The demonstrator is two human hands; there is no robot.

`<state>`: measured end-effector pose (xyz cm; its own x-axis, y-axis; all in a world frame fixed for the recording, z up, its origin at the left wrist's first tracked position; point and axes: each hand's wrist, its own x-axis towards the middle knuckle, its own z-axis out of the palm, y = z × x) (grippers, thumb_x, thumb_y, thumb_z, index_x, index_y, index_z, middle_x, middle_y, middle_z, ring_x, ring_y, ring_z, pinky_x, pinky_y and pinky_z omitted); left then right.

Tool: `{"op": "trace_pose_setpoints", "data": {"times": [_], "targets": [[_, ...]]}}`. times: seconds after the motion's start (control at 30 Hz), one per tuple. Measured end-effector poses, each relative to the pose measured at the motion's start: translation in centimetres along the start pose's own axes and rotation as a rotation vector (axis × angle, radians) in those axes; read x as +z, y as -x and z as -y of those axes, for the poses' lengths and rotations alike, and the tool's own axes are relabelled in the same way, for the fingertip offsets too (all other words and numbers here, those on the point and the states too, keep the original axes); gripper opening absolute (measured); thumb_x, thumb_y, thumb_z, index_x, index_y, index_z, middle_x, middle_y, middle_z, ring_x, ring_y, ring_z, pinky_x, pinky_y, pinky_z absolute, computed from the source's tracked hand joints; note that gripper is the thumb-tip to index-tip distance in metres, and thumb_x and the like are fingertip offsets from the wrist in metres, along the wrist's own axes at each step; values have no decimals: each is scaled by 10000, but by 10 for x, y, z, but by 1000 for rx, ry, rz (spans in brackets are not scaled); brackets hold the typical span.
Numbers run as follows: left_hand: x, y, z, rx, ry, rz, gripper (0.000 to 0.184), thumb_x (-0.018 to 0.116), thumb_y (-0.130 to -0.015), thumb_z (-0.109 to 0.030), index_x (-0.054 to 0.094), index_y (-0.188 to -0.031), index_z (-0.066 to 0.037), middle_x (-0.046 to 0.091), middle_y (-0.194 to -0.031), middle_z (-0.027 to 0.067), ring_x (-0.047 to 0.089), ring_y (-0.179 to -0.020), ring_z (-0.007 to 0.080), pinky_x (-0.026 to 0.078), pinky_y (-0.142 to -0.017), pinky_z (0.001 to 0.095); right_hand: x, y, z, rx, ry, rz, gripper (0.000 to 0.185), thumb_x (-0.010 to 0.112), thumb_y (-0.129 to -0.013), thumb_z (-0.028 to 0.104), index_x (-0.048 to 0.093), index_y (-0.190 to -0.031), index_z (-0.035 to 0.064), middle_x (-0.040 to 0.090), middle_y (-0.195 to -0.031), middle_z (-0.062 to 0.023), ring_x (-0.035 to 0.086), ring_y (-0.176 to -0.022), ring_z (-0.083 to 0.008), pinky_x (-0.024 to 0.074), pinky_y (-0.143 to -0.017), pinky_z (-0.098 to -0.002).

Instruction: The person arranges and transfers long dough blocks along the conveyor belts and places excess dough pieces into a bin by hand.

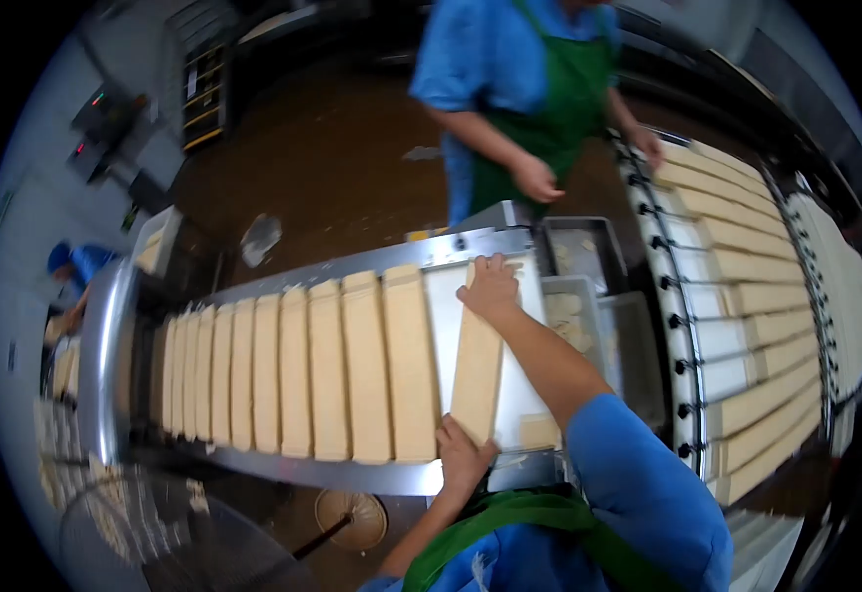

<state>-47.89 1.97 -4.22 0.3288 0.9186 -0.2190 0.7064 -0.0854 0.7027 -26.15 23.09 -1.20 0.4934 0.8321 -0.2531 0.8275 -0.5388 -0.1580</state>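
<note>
1. The left hand (463, 459) held the near end of a pale slab (477, 370); the right hand (492, 288) held its far end;
2. left of both hands, similar slabs (328, 370) lay in a row;
3. beyond the right hand stood a co-worker (485, 59);
4. right of the hands, more slabs (761, 266) lay ranked.

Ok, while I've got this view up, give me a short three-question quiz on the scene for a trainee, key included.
1. True or false: the left hand and right hand are on the same pale slab.
2. Which hand is nearer the co-worker opposite?
(a) left
(b) right
3. Fill in: that co-worker's apron is ____.

Key: 1. true; 2. b; 3. green.
</note>
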Motion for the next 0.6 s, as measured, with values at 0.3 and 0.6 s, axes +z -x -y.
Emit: {"op": "trace_pose_setpoints", "data": {"times": [0.3,0.6], "targets": [[1,-15,-40,-12,-233,142,890,733,-717,-355,225,-1337,32,364,-1193,328,468,-1046,504,429,-900,509,-12,53,-106,288,-362,-55,937,712,-675,449,266,-1382,27,42,-1514,-258,363,-1294,-416,426,-935,-504],[60,3,-153,415,85,43,773,705,-682,-48,339,-1363,-52,138,-1371,312,329,-1219,475,356,-1013,452,-84,212,-308,703,-891,-719,701,651,-774,328,297,-1289,9,336,-1264,-260,545,-1007,-472,446,-918,-503]]}}
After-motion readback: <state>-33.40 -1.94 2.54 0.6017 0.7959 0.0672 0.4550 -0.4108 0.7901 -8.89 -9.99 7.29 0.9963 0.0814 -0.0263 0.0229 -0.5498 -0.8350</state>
